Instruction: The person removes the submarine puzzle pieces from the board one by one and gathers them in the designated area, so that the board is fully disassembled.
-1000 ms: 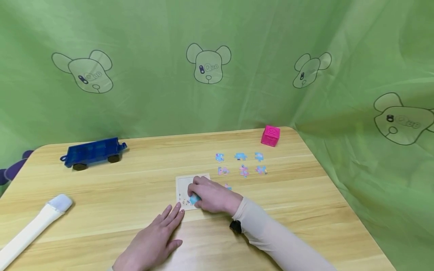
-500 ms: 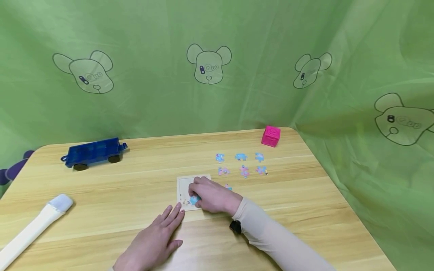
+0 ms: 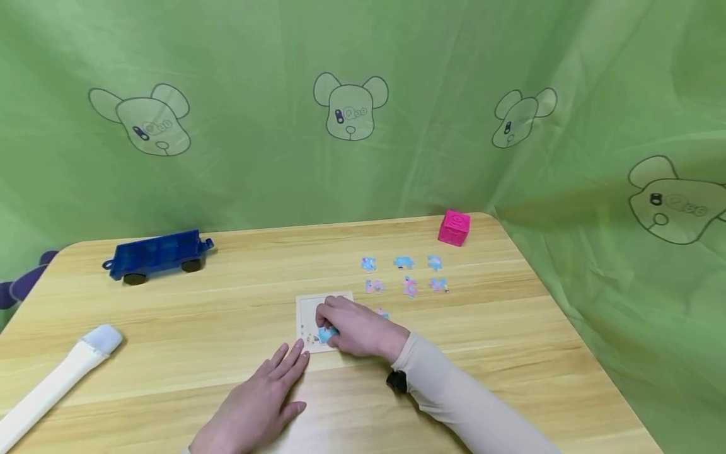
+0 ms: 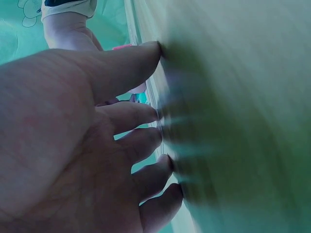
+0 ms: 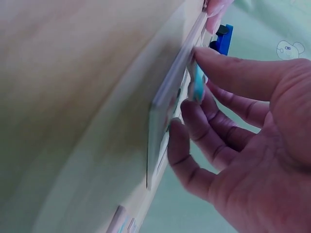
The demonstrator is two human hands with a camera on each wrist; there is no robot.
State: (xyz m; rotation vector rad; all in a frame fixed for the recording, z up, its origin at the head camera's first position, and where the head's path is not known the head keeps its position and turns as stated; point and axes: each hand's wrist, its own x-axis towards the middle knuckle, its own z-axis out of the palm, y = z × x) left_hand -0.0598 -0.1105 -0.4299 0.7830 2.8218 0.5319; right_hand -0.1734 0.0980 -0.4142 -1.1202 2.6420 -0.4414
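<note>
A pale square puzzle board [image 3: 306, 309] lies on the table, small printed marks along its lower left. Over it, my right hand [image 3: 354, 325] pinches a light-blue puzzle piece [image 3: 325, 335] between thumb and fingers. In the right wrist view this puzzle piece [image 5: 198, 83] stands tilted against the board [image 5: 167, 111]. My left hand [image 3: 258, 397] lies with fingers spread, fingertips at the board's lower left corner. The left wrist view shows those straight fingers [image 4: 141, 145] touching down at the tips. Part of the board is hidden under the right hand.
Several loose blue and pink puzzle pieces [image 3: 409, 287] lie in rows right of the board. A pink cube [image 3: 454, 228] sits at the back right. The blue toy wagon [image 3: 155, 255] stands back left, and a white-handled object [image 3: 74, 369] lies at the left edge.
Both hands stay nearly in place. The blue puzzle piece in my right fingers shifts and turns very slightly over the board.
</note>
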